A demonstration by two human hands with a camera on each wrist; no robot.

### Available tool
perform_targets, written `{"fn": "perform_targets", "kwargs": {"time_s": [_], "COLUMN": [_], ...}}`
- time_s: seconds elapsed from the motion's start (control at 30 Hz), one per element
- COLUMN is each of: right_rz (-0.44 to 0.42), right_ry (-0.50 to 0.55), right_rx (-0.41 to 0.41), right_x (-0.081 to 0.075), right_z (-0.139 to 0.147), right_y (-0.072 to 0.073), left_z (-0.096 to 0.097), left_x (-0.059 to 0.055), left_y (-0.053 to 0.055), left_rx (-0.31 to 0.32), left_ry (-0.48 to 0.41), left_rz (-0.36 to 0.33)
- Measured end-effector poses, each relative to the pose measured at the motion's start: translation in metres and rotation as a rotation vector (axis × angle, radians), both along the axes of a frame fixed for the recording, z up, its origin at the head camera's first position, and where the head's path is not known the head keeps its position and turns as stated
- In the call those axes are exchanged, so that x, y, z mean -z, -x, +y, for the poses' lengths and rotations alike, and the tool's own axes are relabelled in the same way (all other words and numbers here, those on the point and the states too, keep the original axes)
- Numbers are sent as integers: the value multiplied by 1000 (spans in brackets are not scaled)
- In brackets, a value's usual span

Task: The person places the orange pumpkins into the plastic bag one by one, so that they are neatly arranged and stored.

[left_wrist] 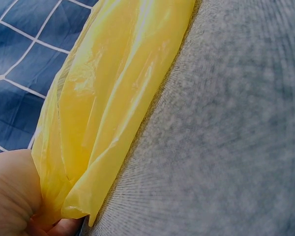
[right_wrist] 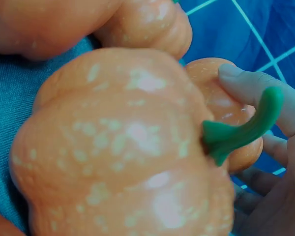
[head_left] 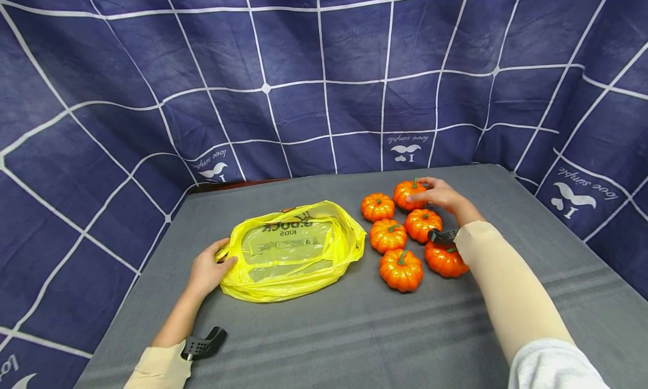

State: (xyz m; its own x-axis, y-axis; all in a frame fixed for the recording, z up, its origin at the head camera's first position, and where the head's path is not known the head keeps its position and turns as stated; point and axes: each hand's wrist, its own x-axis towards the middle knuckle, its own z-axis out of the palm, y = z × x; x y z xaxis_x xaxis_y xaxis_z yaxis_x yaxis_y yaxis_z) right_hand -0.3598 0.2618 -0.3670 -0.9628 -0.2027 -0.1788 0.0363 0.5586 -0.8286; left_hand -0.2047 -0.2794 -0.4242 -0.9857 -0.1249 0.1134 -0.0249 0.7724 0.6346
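Note:
A yellow plastic bag (head_left: 288,282) lies on the grey cloth with its mouth spread open, dark lettering showing inside. My left hand (head_left: 208,270) pinches its left rim, thumb over the edge; in the left wrist view, the bag's yellow side (left_wrist: 113,98) rises beside the hand. At the back of the orange pumpkin group, my right hand (head_left: 439,193) holds the farthest pumpkin (head_left: 406,193) between thumb and fingers. The right wrist view shows the thumb on that pumpkin (right_wrist: 216,96), partly hidden by a nearer pumpkin (right_wrist: 113,147) with a curved green stem.
Several other toy pumpkins sit close together right of the bag, including a front one (head_left: 401,272), a left one (head_left: 377,208) and one under the right wrist (head_left: 442,261). Behind the grey table (head_left: 324,344) hangs a blue curtain (head_left: 349,113) with white grid lines.

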Motion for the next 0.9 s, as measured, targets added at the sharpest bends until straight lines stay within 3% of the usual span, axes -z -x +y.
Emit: {"fn": "perform_targets", "kwargs": {"time_s": [0.53,0.9], "right_rz": [103,193], "right_ry": [99,94], "right_rx": [-17,-40], "right_x": [-33,-35], "right_z": [-21,-38], "right_y": [-9,-6], "left_z": [-1,-1], "left_x": [0,-1], "left_y": [-1,-1], "left_rx": [-2,14], "left_ry": [1,8], "left_rz": [-5,13]}}
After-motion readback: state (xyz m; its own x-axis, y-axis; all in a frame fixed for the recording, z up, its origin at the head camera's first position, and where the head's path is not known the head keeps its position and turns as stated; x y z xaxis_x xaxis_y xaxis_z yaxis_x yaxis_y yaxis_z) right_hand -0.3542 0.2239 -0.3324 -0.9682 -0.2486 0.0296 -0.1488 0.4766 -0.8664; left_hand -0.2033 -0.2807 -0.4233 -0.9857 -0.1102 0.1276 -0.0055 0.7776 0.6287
